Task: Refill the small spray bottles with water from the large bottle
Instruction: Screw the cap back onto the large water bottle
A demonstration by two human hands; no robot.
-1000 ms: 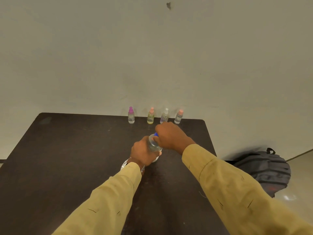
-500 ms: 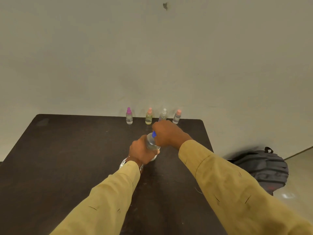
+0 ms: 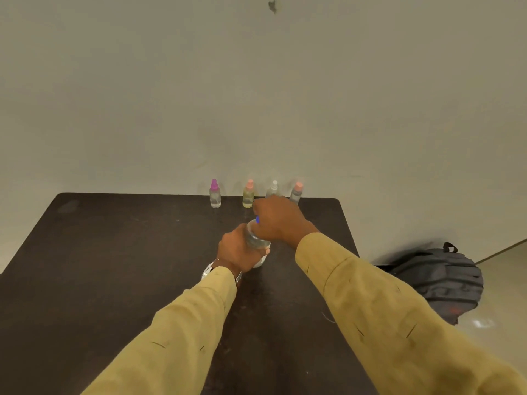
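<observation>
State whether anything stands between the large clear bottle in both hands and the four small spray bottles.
No object lies on the dark table between the large clear plastic bottle and the four small spray bottles. But the right hand grips its blue cap, still on, and the small bottles' caps are on.

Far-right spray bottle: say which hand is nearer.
Right. The right hand sits just before the far-right spray bottle, atop the large bottle; the left hand grips that bottle lower, farther back.

Mustard sleeves point(image 3: 185, 323), dark table point(image 3: 114, 252), seemingly blue cap point(image 3: 257, 220)
</observation>
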